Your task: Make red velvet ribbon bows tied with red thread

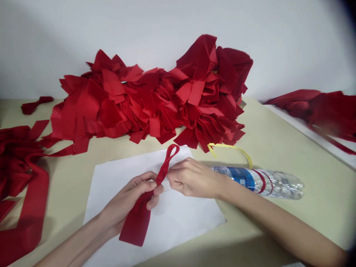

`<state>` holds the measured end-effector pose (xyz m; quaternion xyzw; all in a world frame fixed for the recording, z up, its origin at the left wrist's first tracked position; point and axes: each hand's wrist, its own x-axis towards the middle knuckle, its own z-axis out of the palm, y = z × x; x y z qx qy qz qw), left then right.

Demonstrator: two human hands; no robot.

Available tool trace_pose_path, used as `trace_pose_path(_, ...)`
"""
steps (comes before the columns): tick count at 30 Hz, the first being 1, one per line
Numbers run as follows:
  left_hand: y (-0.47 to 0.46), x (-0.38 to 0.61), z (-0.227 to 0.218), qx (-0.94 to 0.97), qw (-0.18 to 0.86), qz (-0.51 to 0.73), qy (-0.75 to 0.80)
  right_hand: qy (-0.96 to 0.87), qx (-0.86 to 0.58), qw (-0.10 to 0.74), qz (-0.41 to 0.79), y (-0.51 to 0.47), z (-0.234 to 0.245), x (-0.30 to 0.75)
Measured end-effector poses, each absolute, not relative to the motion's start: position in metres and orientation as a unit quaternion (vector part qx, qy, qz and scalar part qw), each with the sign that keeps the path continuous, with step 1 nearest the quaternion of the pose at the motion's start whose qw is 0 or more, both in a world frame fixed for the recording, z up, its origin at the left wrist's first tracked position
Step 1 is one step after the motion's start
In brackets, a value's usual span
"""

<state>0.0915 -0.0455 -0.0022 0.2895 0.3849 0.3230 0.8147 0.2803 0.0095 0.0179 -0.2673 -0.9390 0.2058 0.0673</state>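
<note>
Left grip (135, 189) pinches the ribbon (136, 222) mid-length, its loop (166, 162) near the far edge of the paper (180, 222); right grip (194, 178) closed, contents hidden.

Craft wkshop, prob: big red ribbon pile (151, 98) on tbl (261, 135)

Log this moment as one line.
left hand: pinching looped red ribbon | right hand: curled beside it | beneath: white paper | nearby: plastic bottle

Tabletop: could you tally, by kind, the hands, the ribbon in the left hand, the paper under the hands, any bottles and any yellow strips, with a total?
Left hand and right hand: 2
Looped red ribbon: 1
White paper sheet: 1
Plastic bottle: 1
Yellow strip: 1
Total: 6
</note>
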Motion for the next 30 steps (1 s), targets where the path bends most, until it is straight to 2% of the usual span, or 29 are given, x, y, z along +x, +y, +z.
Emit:
trace_pose_path(3,-0.045,0.090,-0.004,0.314,0.800,0.323,0.397,-0.957,-0.282,0.037,0.053,0.008,0.011,0.276)
trace_pose_path(6,-0.046,0.090,-0.001,0.321,0.790,0.328,0.406,-0.959,-0.279,0.014,-0.041,0.006,0.005,0.272)
trace_pose_path(16,-0.049,0.092,0.012,0.337,0.774,0.325,0.426,-0.950,-0.301,-0.041,-0.076,0.003,0.003,0.270)
trace_pose_path(20,-0.054,0.082,0.017,0.330,0.798,0.340,0.372,-0.920,-0.371,-0.069,-0.103,0.016,0.002,0.277)
trace_pose_path(23,-0.049,0.076,0.015,0.307,0.797,0.379,0.358,-0.921,-0.372,-0.052,-0.105,0.024,0.003,0.281)
trace_pose_path(26,-0.042,0.076,0.009,0.286,0.798,0.385,0.364,-0.934,-0.343,-0.006,-0.096,0.025,0.005,0.283)
trace_pose_path(30,-0.040,0.077,0.002,0.277,0.800,0.381,0.372,-0.917,-0.372,0.058,-0.131,0.019,0.016,0.287)
